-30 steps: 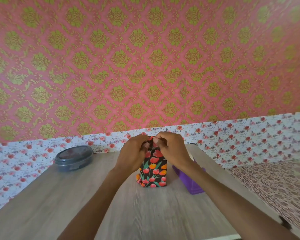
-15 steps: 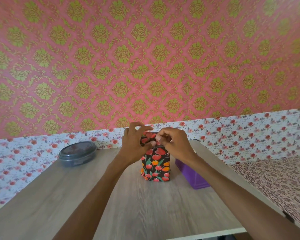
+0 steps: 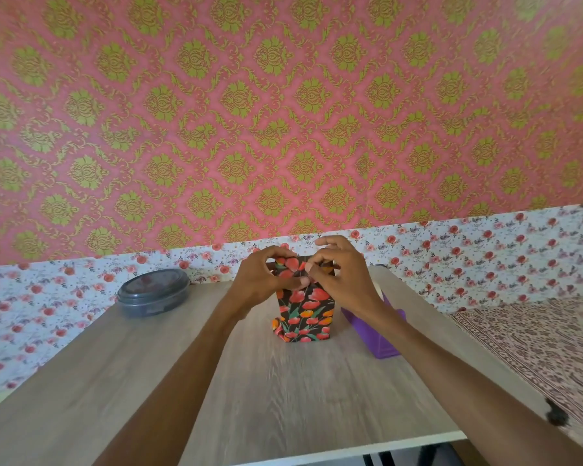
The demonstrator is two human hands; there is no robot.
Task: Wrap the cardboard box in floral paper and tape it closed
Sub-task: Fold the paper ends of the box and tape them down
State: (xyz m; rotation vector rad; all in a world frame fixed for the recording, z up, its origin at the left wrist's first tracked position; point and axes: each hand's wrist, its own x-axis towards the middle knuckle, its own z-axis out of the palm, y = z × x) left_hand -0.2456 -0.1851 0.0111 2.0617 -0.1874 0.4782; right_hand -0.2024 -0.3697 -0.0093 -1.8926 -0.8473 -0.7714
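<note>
The box (image 3: 305,314) stands upright near the middle of the wooden table (image 3: 283,391), covered in black paper with red and orange flowers. My left hand (image 3: 266,280) grips its top left corner, thumb pressed across the front. My right hand (image 3: 342,277) pinches the paper at the top right, fingers curled over the upper flap. The top of the box is mostly hidden by both hands. Loose paper bunches at the bottom left corner. No tape is visible on the paper.
A round dark lidded container (image 3: 154,292) sits at the table's far left. A purple tape dispenser (image 3: 379,331) lies just right of the box, partly under my right forearm. The table ends at a floral wall; a patterned cloth (image 3: 535,341) lies to the right.
Both hands stayed at the top of the box; the fingers shifted, exposing more of the top flap, and my left thumb now presses across the front. The camera view tilted slightly.
</note>
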